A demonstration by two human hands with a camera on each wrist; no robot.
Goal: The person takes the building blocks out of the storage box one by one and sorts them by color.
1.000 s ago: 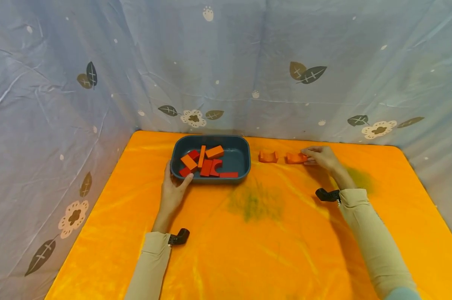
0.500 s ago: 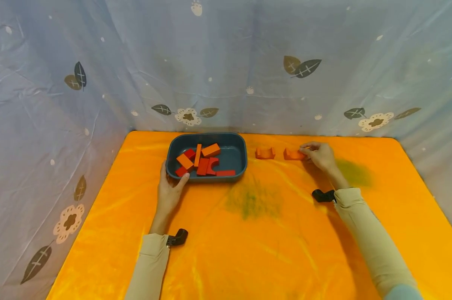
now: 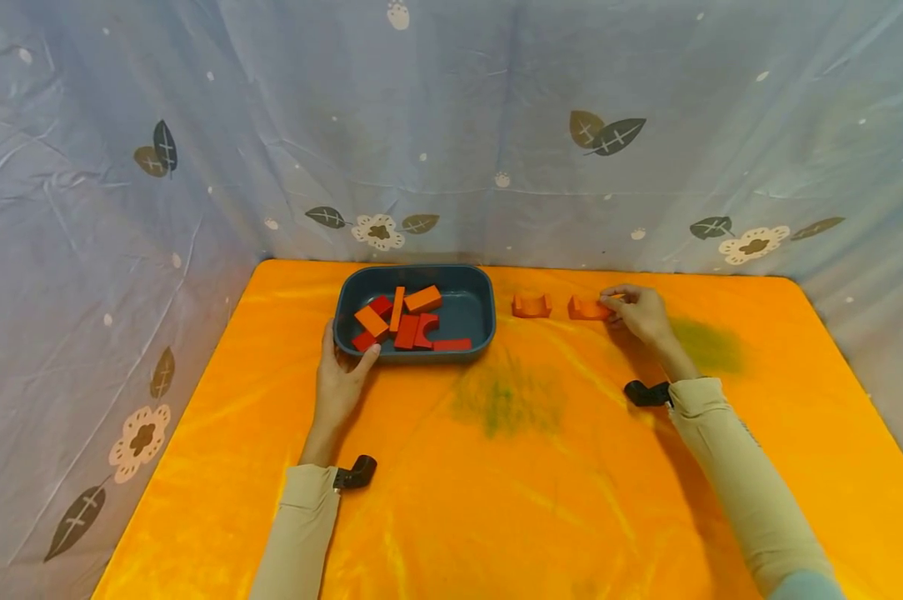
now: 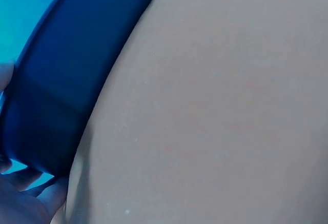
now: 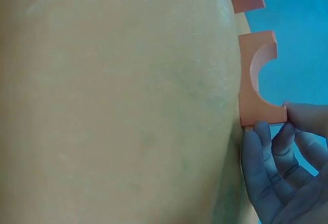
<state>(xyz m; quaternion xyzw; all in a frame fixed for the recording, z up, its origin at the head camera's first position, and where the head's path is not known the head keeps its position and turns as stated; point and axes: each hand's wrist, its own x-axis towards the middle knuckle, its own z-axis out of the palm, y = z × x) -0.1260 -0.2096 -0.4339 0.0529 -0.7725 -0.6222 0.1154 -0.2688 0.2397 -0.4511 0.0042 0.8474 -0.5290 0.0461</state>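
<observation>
My left hand (image 3: 339, 387) grips the near left corner of a dark blue-grey rectangular tub (image 3: 421, 358), its thumb at the rim and its fingers around the outside. Orange and red toy blocks (image 3: 408, 332) lie jumbled in the tub's left and middle part. Right of the tub, two orange arch blocks stand in a row with their hollows facing up. The left arch block (image 3: 531, 307) stands apart. At the right end of the other arch block (image 5: 251, 80), my right hand (image 3: 641, 317) holds on with its fingertips.
An orange cloth (image 3: 481, 500) covers the table, with greenish stains in the middle and at right. Grey patterned curtains (image 3: 451, 150) rise behind the table and along both sides. Each wrist carries a small black camera (image 3: 356, 472).
The head view has shifted slightly. Both hands, the tub and the blocks stay in about the same places relative to each other.
</observation>
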